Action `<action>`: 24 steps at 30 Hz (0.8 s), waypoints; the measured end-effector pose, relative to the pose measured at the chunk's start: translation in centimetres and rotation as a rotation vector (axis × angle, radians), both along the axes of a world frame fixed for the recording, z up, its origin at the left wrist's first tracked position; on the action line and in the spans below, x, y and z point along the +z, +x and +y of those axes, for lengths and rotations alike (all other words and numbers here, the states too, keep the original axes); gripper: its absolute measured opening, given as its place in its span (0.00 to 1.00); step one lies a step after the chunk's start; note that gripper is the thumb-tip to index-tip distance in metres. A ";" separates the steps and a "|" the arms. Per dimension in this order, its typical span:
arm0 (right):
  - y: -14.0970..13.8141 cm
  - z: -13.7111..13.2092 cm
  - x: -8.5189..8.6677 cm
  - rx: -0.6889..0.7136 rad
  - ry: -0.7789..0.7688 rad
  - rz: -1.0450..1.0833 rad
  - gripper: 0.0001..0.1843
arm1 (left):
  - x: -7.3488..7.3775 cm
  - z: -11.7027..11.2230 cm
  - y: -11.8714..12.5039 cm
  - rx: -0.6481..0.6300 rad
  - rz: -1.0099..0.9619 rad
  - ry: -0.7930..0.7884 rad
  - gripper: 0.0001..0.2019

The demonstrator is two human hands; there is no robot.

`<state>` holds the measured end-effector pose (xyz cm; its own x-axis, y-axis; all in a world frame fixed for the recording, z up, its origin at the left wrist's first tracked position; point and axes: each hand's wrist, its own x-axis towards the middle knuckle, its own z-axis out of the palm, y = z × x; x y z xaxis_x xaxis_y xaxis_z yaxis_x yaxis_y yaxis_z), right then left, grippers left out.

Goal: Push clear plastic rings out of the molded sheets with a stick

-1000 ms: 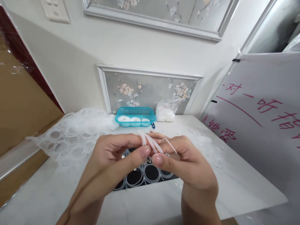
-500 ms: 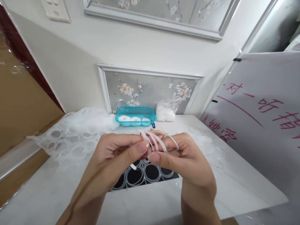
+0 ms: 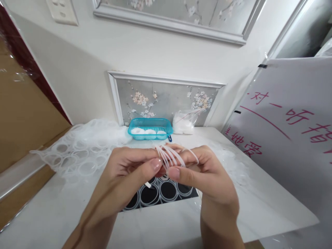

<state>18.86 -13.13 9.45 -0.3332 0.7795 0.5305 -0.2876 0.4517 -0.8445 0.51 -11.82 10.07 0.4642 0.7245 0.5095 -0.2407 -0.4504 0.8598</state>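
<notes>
Several thin white rings (image 3: 178, 157) are looped round the fingers of my right hand (image 3: 207, 173), one of them sitting apart nearer the knuckles. My right thumb presses against the loops from the near side. From the left, my left hand (image 3: 132, 173) pinches the strands between thumb and fingers, its fingertips close to my right ones. Beneath both hands lies a black sheet (image 3: 159, 205) with clear ring outlines on it, and a small white strip-like piece (image 3: 148, 185) rests on it. The far fingers of both hands are partly hidden.
Translucent sheets of joined rings (image 3: 86, 152) are heaped on the white table (image 3: 160, 228) at left, with more translucent material (image 3: 237, 169) at right. A blue basket (image 3: 150, 122) holding white rolls and a plastic bag (image 3: 184, 122) stand by the wall. A whiteboard (image 3: 280, 103) rises at right.
My left thumb has shifted slightly left and my right thumb slightly right. The strands between them now look more fanned out.
</notes>
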 end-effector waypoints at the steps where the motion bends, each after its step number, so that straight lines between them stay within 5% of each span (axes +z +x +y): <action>1: 0.0 0.0 0.0 -0.001 0.002 -0.006 0.05 | 0.0 0.0 -0.1 -0.001 0.000 -0.005 0.10; 15: 0.1 0.1 0.3 -0.027 0.095 -0.140 0.07 | 1.4 -1.4 2.9 0.162 -0.010 -0.139 0.05; 24: 0.5 -0.1 0.6 -0.082 0.162 -0.255 0.13 | 0.7 -1.0 3.4 0.145 -0.081 -0.179 0.04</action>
